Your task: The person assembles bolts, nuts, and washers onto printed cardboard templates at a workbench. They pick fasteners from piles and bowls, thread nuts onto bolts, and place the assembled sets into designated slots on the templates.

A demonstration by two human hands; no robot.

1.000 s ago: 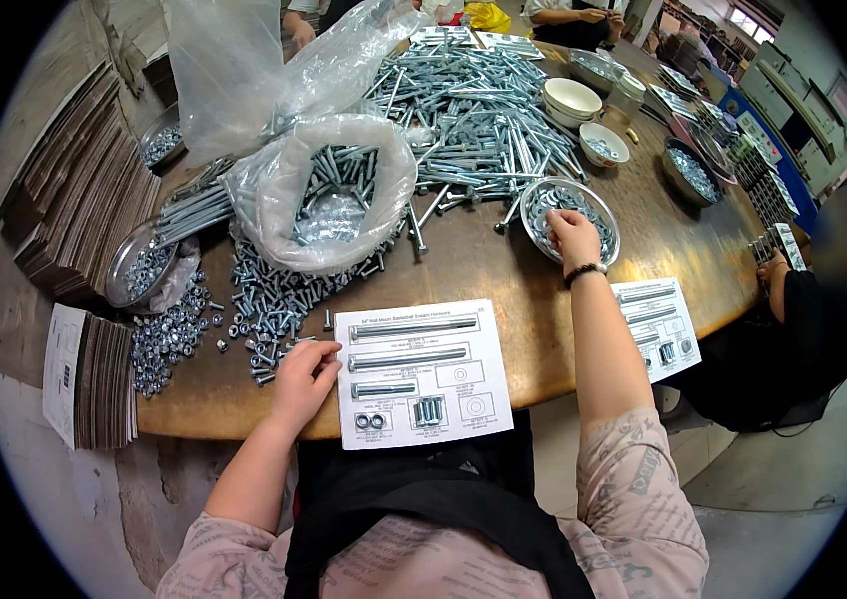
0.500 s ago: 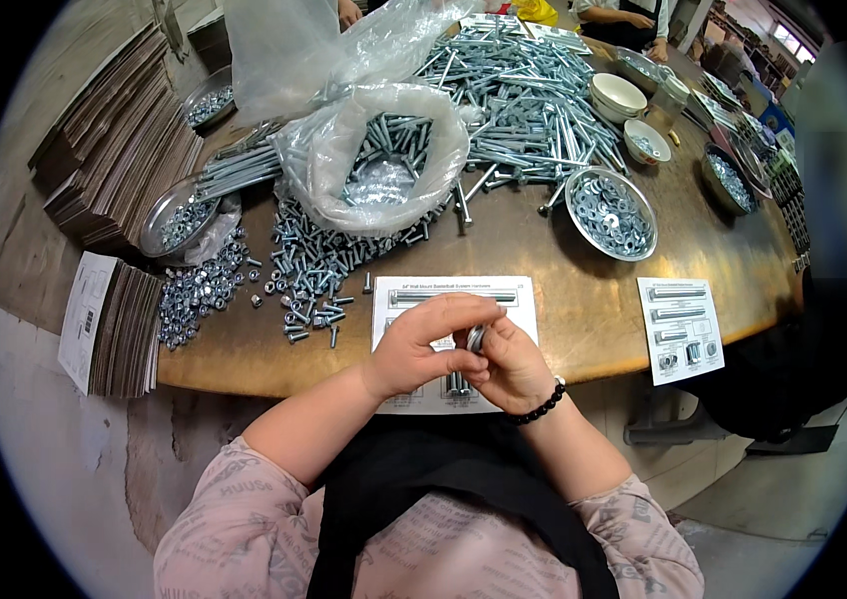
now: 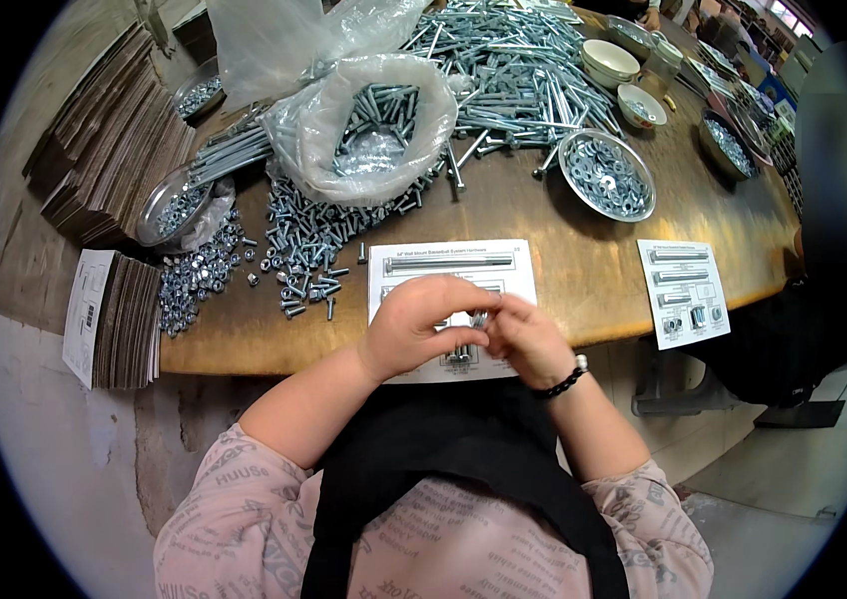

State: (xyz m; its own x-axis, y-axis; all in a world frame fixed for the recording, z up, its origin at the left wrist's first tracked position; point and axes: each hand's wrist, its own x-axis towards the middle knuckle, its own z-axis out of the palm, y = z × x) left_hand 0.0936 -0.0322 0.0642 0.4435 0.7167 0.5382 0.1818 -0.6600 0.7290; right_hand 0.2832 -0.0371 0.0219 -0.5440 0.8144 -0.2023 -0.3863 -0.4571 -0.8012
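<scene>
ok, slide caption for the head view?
Left hand and right hand meet around small metal pieces over a printed card, bowl of washers beyond.

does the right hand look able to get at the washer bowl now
Probably yes: only bare table lies between the right hand and the washer bowl, though that hand seems busy with small metal parts.

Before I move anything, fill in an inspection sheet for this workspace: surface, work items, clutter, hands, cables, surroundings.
Surface: brown tabletop, worn and shiny.
Work items: hardware card at the front edge; second card overhanging the edge at right; metal bowl of washers.
Clutter: piled long bolts, translucent plastic bag, loose short bolts and nuts.
Hands: left hand and right hand close together, small metal pieces between their fingers; which one grips is unclear.
Cables: nothing seen.
Surroundings: stacked brown cardboard at left; another person's dark clothing at right, partly visible.
</scene>
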